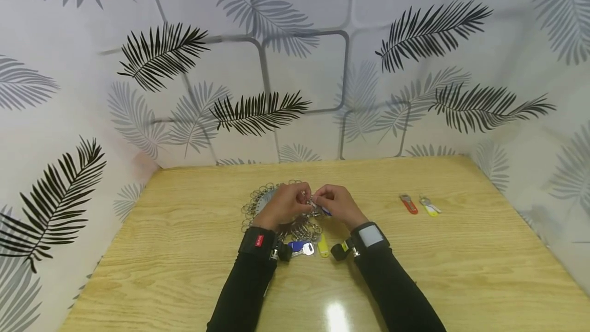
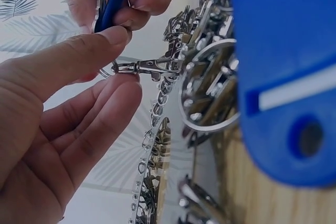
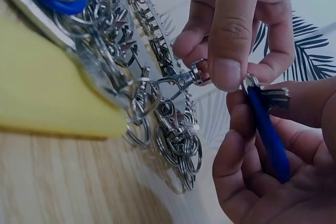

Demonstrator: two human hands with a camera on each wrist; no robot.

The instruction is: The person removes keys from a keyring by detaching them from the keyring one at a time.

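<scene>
L hand (image 1: 290, 203) has thumb & fingertips pinched on a small metal clip (image 2: 149, 69), almost no gap. R hand (image 1: 340, 204) is curled round a blue tag (image 3: 269, 135) w/ a key (image 3: 275, 98) against it; the tag's ring end sits right by the L thumb. Can't tell if that ring is hooked to the clip. Hands are close together over the R side of a metal disc (image 1: 265, 200), partly hidden, edged w/ lots of key rings (image 1: 249, 209).

Nearer the person: a 2nd blue tag (image 1: 297, 245) w/ key, yellow tag (image 1: 323, 246) just R of it. Well off R on the wood table (image 1: 184, 250): red tag (image 1: 409, 205) & another yellow tag (image 1: 430, 210), each w/ key. Leaf-print wall (image 1: 304, 76) behind.
</scene>
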